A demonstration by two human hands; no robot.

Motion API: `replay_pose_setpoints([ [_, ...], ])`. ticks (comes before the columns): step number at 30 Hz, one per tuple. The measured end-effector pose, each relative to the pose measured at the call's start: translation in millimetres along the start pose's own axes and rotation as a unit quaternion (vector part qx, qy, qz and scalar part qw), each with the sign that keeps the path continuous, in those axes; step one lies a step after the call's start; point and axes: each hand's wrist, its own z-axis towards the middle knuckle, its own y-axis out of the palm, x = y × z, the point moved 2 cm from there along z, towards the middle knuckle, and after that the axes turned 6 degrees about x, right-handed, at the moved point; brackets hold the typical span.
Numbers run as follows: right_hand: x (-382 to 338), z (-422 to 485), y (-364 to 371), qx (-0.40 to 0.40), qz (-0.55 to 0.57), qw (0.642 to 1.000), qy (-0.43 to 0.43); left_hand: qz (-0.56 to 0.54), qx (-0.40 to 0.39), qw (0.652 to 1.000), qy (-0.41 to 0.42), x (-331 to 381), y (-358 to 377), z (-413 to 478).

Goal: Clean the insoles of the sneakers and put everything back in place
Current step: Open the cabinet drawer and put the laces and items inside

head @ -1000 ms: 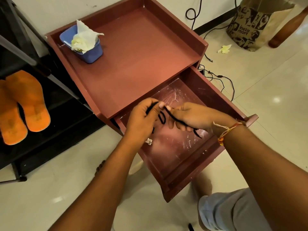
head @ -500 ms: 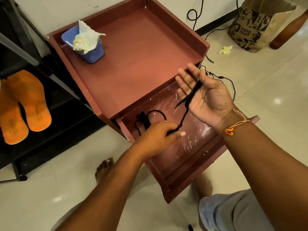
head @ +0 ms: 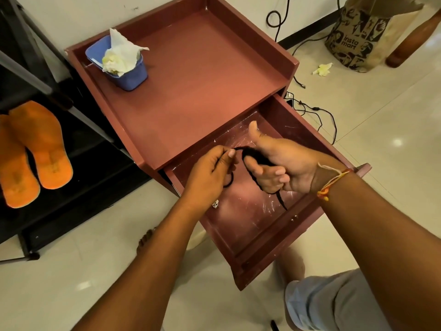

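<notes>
Pinching the black lace (head: 253,152) at 9 o'clock, the left hand (head: 210,170) is steadying it; the right hand (head: 286,161), at 3 o'clock, is clasping the loops; slackening risks unravelling them.

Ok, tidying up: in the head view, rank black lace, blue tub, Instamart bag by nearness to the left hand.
1. Black lace: pinched in the left hand.
2. Blue tub: back-left on the table.
3. Instamart bag: far right, on the floor.

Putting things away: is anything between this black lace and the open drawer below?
Nothing visible. The lace, in the left hand and right hand, hangs over the drawer; only a white scrap lies inside.
</notes>
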Motion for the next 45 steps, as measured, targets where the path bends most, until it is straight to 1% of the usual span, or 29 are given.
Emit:
replay_pose_setpoints([
  [2,-6.5,-3.1,-2.1,-0.064,0.154,0.985,-0.032,0.001,-0.017,1.0,-0.025,-3.7,4.4,-1.0],
  [4,-9.7,-2.4,-5.6,-0.084,0.276,0.954,-0.078,0.037,-0.054,0.997,-0.037,-7.6,8.5,-2.2],
  [7,-11.6,3.1,-11.2,-0.026,0.403,0.9,-0.164,0.109,-0.131,0.984,-0.046,-10.9,15.5,-7.2],
  [9,-11.3,8.8,-18.7,0.037,0.444,0.87,-0.21,0.131,-0.175,0.974,-0.052,-8.4,19.2,-12.9],
  [10,-10.8,11.0,-22.6,0.072,0.444,0.864,-0.228,0.149,-0.186,0.97,-0.041,-5.1,20.5,-15.3],
  [11,-9.6,13.4,-27.3,0.111,0.426,0.865,-0.239,0.169,-0.194,0.966,-0.02,-1.2,20.5,-17.2],
  [12,-7.6,15.9,-31.7,0.164,0.377,0.88,-0.238,0.178,-0.198,0.964,0.001,2.0,20.2,-18.2],
  [13,-5.0,17.4,-34.1,0.228,0.285,0.903,-0.228,0.175,-0.199,0.964,0.018,5.4,18.6,-18.6],
  [14,-2.0,17.8,-34.8,0.283,0.159,0.923,-0.208,0.162,-0.191,0.968,0.028,9.0,16.5,-18.2],
  [15,0.9,17.5,-32.9,0.312,0.03,0.932,-0.18,0.146,-0.172,0.974,0.036,10.7,13.7,-16.5],
  [16,3.0,16.4,-28.2,0.309,-0.069,0.937,-0.148,0.125,-0.144,0.981,0.043,11.8,10.2,-14.2],
  [18,5.5,12.5,-14.6,0.245,-0.169,0.951,-0.083,0.086,-0.082,0.992,0.052,10.5,4.5,-8.6],
  [20,5.9,8.1,-4.5,0.173,-0.2,0.964,-0.032,0.057,-0.029,0.997,0.046,7.7,1.4,-3.9],
  [21,6.1,7.5,-2.5,0.138,-0.188,0.972,-0.013,0.043,-0.008,0.998,0.039,6.7,0.6,-2.5],
  [23,4.4,5.0,0.0,0.055,-0.094,0.994,0.011,0.02,0.02,0.999,0.017,2.4,0.3,-1.3],
  [25,-0.6,0.0,0.1,-0.034,0.075,0.997,0.009,0.005,0.029,1.0,-0.003,-0.7,1.3,-1.0],
  [27,-6.6,-2.8,-1.3,-0.102,0.233,0.966,-0.042,0.012,0.008,1.0,-0.009,-2.3,3.7,-1.9],
  [28,-9.1,-2.4,-3.0,-0.111,0.294,0.946,-0.079,0.032,-0.018,0.999,-0.01,-3.1,5.4,-2.8],
  [29,-10.9,-1.1,-5.8,-0.103,0.344,0.926,-0.119,0.059,-0.054,0.997,-0.011,-3.0,8.2,-4.7],
  [31,-12.9,4.1,-13.4,-0.044,0.416,0.888,-0.19,0.123,-0.132,0.983,-0.018,-1.9,15.3,-11.0],
  [32,-13.1,6.3,-17.1,-0.003,0.433,0.876,-0.213,0.152,-0.159,0.975,-0.013,-1.9,18.0,-14.0],
  [33,-12.7,8.6,-21.0,0.042,0.429,0.874,-0.225,0.173,-0.174,0.969,-0.005,-1.3,19.6,-16.0],
  [35,-10.0,12.9,-24.4,0.144,0.354,0.897,-0.221,0.177,-0.176,0.968,0.017,2.5,19.0,-17.4],
  [37,-4.6,17.8,-23.0,0.246,0.19,0.93,-0.196,0.159,-0.15,0.975,0.044,7.3,14.9,-14.7],
  [38,-1.6,19.5,-20.5,0.277,0.103,0.938,-0.178,0.149,-0.124,0.979,0.06,8.8,12.3,-12.7],
  [40,3.1,20.0,-11.0,0.275,-0.015,0.953,-0.129,0.116,-0.058,0.988,0.079,11.1,7.0,-10.1],
  [42,5.5,16.8,0.1,0.23,-0.096,0.965,-0.084,0.072,0.002,0.995,0.068,10.2,3.8,-8.6],
  [44,7.3,15.0,7.6,0.195,-0.145,0.968,-0.055,0.035,0.039,0.998,0.046,8.8,3.0,-8.2],
  [45,8.1,14.6,10.4,0.186,-0.147,0.971,-0.044,0.023,0.052,0.998,0.036,8.2,3.1,-8.2],
])
